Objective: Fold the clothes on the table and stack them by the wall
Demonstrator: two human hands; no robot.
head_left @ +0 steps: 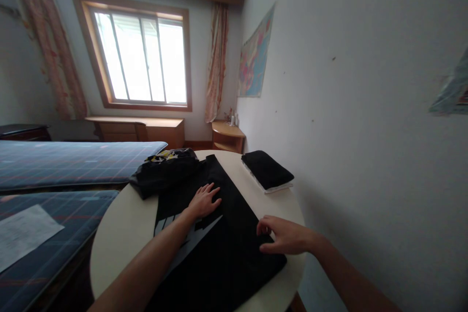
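Note:
A black garment (237, 248) with a grey printed design lies spread over the round white table (109, 239); its exact kind is hard to tell. Flat on its middle rests my left hand (204, 201), fingers spread. At the garment's right edge is my right hand (283, 235), its fingers curved and the thumb apart from them, with nothing seen between. Whether the right fingertips touch the cloth is unclear. Behind the left hand sits a crumpled dark bundle of cloth (164, 170) with a yellow and white pattern.
A folded stack of black and white cloth (267, 170) sits at the table's back right. The white wall (365, 165) stands close on the right. To the left are mattresses (73, 161) with plaid covers and a paper sheet (27, 234). A corner shelf (228, 130) stands farther back.

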